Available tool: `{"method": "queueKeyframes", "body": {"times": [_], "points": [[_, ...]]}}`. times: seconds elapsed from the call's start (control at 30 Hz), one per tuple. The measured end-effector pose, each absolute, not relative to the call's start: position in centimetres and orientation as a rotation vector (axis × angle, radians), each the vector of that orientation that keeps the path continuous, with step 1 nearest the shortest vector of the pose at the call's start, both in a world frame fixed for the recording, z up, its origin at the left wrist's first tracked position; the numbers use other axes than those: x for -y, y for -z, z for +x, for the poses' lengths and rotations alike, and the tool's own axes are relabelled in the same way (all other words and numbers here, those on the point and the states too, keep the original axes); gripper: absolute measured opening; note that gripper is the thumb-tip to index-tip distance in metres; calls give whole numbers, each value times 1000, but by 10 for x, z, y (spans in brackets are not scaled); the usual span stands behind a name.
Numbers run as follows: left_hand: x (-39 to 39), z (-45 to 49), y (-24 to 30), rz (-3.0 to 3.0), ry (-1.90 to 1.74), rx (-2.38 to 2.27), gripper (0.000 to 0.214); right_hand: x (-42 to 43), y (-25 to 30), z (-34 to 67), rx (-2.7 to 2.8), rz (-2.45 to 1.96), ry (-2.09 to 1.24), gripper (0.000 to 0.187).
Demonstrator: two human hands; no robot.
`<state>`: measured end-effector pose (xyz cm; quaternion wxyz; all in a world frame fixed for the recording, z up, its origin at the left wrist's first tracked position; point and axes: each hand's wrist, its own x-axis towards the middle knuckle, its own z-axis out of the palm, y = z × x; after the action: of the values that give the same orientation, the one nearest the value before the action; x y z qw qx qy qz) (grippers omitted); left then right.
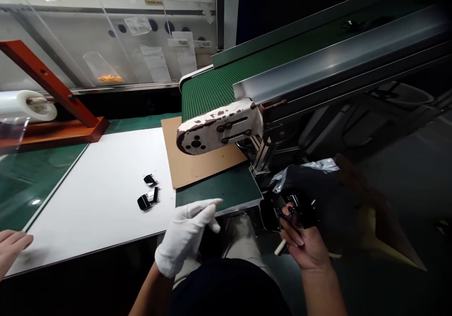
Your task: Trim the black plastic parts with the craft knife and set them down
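Note:
My left hand [189, 236], in a white glove, is over the table's front edge with its fingers half curled and nothing visible in them. My bare right hand [305, 245], low on the right, has its fingers closed on a glossy black plastic part [293, 208]. Dark surroundings partly hide that part's outline. Beneath and behind it is a dark bag [318, 184] with a silvery edge. Several small shiny black parts [144, 202] lie on the white sheet [116, 170], to the left of my gloved hand.
A green conveyor belt [208, 92] with a chipped white end plate [215, 130] rises to the right. Under its end lies brown cardboard [194, 170]. A clear film roll [28, 105] sits on an orange stand [67, 90]. Another person's hand [14, 245] rests at left.

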<state>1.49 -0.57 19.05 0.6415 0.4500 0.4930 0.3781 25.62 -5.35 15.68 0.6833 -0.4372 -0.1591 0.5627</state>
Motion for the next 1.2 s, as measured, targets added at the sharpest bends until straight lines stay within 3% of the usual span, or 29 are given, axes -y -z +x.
{"method": "queueKeyframes", "body": {"times": [0.17,0.33,0.53,0.67,1.0,1.2], "points": [[7,29,-186,1495,-616,-1098,38,49,-168,249,383,-958,-1295,26],[8,42,-189,1778,-709,-947,98,46,-171,240,439,-980,-1318,19],[9,59,-202,1645,-696,-908,115,48,-169,231,506,-1044,-1324,18],[9,63,-207,1774,-632,-969,108,50,-169,227,557,-1066,-1348,16],[5,58,-221,2148,-530,-1031,53,54,-171,226,698,-1059,-1363,35],[3,54,-230,2258,-396,-1038,45,55,-169,226,770,-1091,-1374,32]]}}
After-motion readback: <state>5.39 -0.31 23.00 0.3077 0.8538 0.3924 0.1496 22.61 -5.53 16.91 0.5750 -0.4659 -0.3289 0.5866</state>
